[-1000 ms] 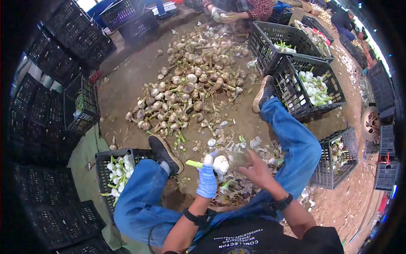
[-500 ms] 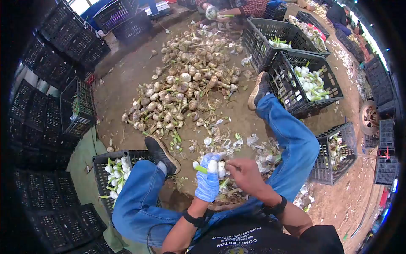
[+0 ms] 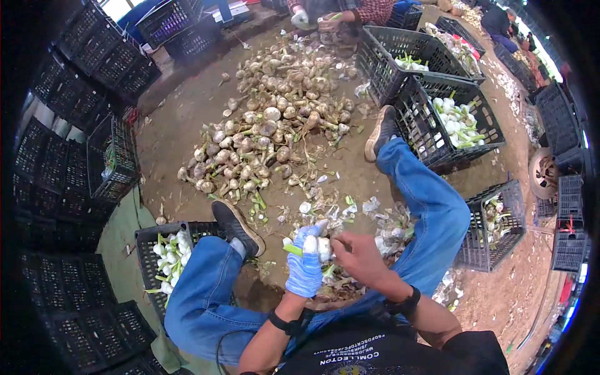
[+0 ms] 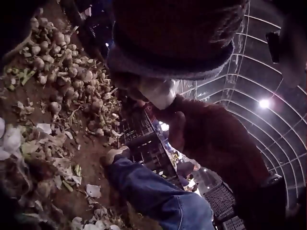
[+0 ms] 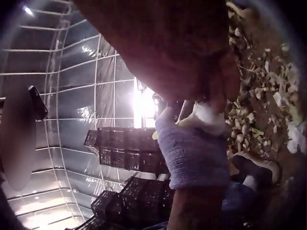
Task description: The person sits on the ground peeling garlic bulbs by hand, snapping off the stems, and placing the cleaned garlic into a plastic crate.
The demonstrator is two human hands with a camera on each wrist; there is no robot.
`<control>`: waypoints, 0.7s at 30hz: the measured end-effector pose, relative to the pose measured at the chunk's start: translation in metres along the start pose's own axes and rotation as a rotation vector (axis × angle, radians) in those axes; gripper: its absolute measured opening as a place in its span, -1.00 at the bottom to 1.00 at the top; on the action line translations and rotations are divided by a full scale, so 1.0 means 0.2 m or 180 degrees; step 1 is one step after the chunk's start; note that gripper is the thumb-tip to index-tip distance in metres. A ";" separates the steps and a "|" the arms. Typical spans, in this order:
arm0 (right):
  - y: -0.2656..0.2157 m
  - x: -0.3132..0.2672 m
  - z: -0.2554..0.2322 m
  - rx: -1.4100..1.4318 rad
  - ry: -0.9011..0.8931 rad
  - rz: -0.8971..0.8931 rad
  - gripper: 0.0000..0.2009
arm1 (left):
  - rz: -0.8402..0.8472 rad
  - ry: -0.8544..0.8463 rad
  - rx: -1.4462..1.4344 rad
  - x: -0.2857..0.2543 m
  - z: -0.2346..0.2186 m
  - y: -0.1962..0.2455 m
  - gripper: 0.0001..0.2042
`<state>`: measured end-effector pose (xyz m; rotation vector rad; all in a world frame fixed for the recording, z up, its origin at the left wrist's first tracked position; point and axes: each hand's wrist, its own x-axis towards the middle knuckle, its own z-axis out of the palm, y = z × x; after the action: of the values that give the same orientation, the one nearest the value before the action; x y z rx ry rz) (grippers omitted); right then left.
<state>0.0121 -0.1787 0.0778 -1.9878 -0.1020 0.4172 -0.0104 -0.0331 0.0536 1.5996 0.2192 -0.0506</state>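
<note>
My left hand [image 3: 304, 270], in a blue-and-white knit glove, grips a white garlic bulb [image 3: 324, 249] between my knees. A short green stem [image 3: 292, 249] sticks out on the left side of that glove. From the other side my bare right hand [image 3: 362, 257] meets the bulb, thumb and curled fingers pinching at its edge. Seen from the right wrist, the pale bulb [image 5: 206, 114] sits between the glove [image 5: 192, 155] and the bare fingers, which cover much of it. Loose peelings [image 3: 390, 234] litter the ground beneath and beyond my hands.
A heap of unpeeled garlic [image 3: 269, 131] covers the ground ahead. Crates of white garlic stand by my left leg [image 3: 142, 250] and beyond my right foot [image 3: 431, 134]; another crate [image 3: 490, 240] is right of my knee. A person's gloved hand [image 3: 301, 19] works across the heap.
My right hand, blurred and apart from the bulb a second ago, has come in against it. The left hand has turned the bulb and shifted slightly left.
</note>
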 end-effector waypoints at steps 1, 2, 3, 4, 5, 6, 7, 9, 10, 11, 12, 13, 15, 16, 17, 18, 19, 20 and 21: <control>-0.02 -0.01 -0.01 0.0002 0.0003 0.0001 -0.78 | -0.0097 0.0052 -0.0196 0.00 0.00 -0.02 -0.58; -0.05 -0.02 -0.01 -0.0093 0.0092 -0.0153 -0.78 | -0.0195 0.0111 -0.0389 0.01 0.00 -0.04 -0.58; -0.07 -0.02 -0.01 -0.0185 0.0178 -0.0306 -0.77 | -0.0198 0.0118 -0.0383 0.01 -0.01 -0.04 -0.58; -0.07 -0.02 0.00 -0.0179 0.0177 -0.0301 -0.77 | 0.0053 0.0118 -0.0121 0.02 -0.01 -0.04 -0.57; -0.07 -0.02 0.01 -0.0128 0.0241 -0.0359 -0.76 | 0.0315 0.0105 0.0130 0.02 0.00 -0.04 -0.57; -0.06 -0.02 0.02 -0.0104 0.0326 -0.0420 -0.75 | 0.0337 0.0073 0.0098 0.02 -0.01 -0.05 -0.57; -0.03 -0.01 0.02 -0.0096 0.0226 -0.0273 -0.75 | 0.0551 0.0033 0.0769 0.01 -0.03 -0.06 -0.57; 0.02 0.00 0.03 -0.0103 0.0164 -0.0283 -0.72 | 0.0318 0.0063 0.0462 0.01 -0.02 -0.04 -0.56; 0.04 0.01 0.04 -0.0083 0.0250 -0.0307 -0.71 | 0.0639 0.0069 0.0821 0.01 -0.03 0.02 -0.57; 0.08 0.02 0.05 -0.0248 0.0190 -0.0398 -0.71 | 0.0307 0.0034 0.0478 0.00 -0.01 0.04 -0.56; 0.10 0.02 0.06 -0.0406 0.0114 -0.0481 -0.72 | 0.0311 -0.0013 0.0454 0.00 -0.02 0.02 -0.57; 0.10 0.02 0.06 -0.0481 0.0214 -0.0514 -0.72 | 0.0296 0.0079 0.0548 0.02 -0.02 -0.07 -0.58; 0.07 0.01 0.08 -0.1056 0.0316 -0.0902 -0.76 | 0.0420 0.0074 0.0737 0.02 -0.01 -0.09 -0.60; 0.06 0.00 0.07 -0.1082 0.0355 -0.0914 -0.76 | 0.0246 0.0068 0.0739 0.01 -0.01 -0.09 -0.61; 0.06 -0.01 0.07 -0.1361 0.0235 -0.0967 -0.77 | 0.0265 0.0059 0.0734 0.02 -0.01 -0.09 -0.61; 0.05 -0.02 0.08 -0.1622 0.0092 -0.1019 -0.77 | 0.0418 0.0019 0.0857 0.01 -0.02 -0.09 -0.60; 0.08 -0.01 0.08 -0.1631 0.0105 -0.1241 -0.79 | 0.0559 -0.0012 0.0989 0.00 -0.03 -0.09 -0.60; 0.10 0.00 0.08 -0.1618 0.0097 -0.1244 -0.79 | 0.0551 -0.0005 0.1000 0.00 -0.04 -0.10 -0.60; 0.12 0.02 0.07 -0.1326 0.0201 -0.1132 -0.80 | 0.0343 -0.0091 0.0563 0.00 -0.03 -0.12 -0.58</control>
<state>0.0087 -0.1757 0.0509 -2.3276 -0.5305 0.1051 -0.0151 -0.0264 0.0308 1.7833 0.1080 -0.0096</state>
